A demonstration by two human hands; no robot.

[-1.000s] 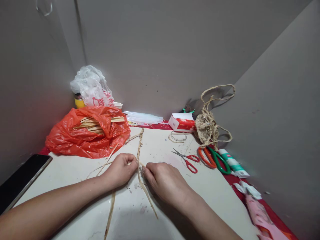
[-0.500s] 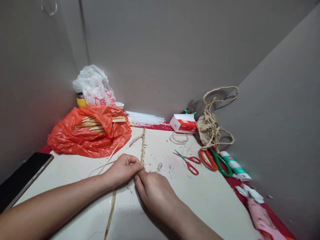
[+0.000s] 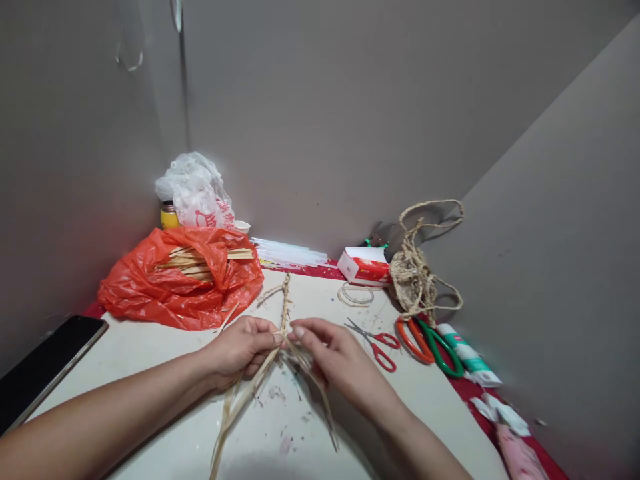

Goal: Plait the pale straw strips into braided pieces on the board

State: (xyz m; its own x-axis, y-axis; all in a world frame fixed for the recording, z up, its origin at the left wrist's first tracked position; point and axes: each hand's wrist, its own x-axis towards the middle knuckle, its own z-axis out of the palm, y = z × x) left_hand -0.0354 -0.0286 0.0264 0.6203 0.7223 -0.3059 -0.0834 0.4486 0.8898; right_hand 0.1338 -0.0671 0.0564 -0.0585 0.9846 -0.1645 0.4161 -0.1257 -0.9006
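Observation:
A thin straw braid (image 3: 285, 300) lies on the white tabletop, its finished length pointing away from me and a short side piece branching off near the top. My left hand (image 3: 250, 343) pinches the braid's near end between thumb and forefinger. Close against it, my right hand (image 3: 327, 350) has thumb and forefinger together on a straw strand. Loose flat strands (image 3: 245, 398) hang from the braid toward me on the left, and thinner ones trail below my right hand.
A red plastic bag (image 3: 145, 283) of straw strips sits at the left, near a phone (image 3: 47, 367). To the right are red-handled scissors (image 3: 383, 347), larger orange and green handles, a red box (image 3: 367, 267), a straw-cord bundle (image 3: 413, 273) and a white-green tube (image 3: 470, 355). Grey walls enclose the table.
My hands were pressed together over the braid's end; now the right has shifted right and its fingers have lifted, with strands showing between the hands. The view has tilted up slightly.

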